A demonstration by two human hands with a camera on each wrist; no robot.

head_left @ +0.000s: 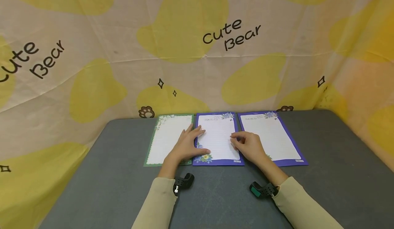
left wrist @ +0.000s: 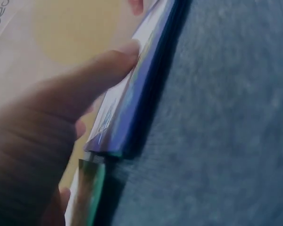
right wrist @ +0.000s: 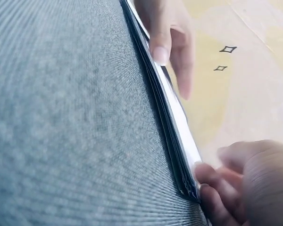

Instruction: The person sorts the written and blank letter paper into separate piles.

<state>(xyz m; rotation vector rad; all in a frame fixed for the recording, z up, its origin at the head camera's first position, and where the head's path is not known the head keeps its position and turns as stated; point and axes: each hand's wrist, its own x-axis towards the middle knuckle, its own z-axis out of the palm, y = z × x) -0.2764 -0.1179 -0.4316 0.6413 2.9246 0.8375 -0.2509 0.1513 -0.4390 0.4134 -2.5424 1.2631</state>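
Three bordered sheets or pads lie side by side: a green-edged one [head_left: 167, 136] at left, a purple-edged one [head_left: 218, 136] in the middle, another purple-edged one [head_left: 271, 136] at right. My left hand [head_left: 186, 145] rests spread across the middle one's left edge, fingers apart; in the left wrist view its thumb [left wrist: 108, 68] lies on the purple border [left wrist: 132, 113]. My right hand [head_left: 249, 147] is at the middle one's right edge with fingers bent; the right wrist view shows its fingertips [right wrist: 203, 181] at the corner of the layered stack [right wrist: 172, 136]. Whether they pinch it is unclear.
The sheets lie near the back of a dark grey table [head_left: 123, 188]. Behind it hangs a cream cloth [head_left: 123, 81] with yellow patches and lettering. Each wrist wears a black band with a small device, the left one [head_left: 184, 182] and the right one [head_left: 263, 189].
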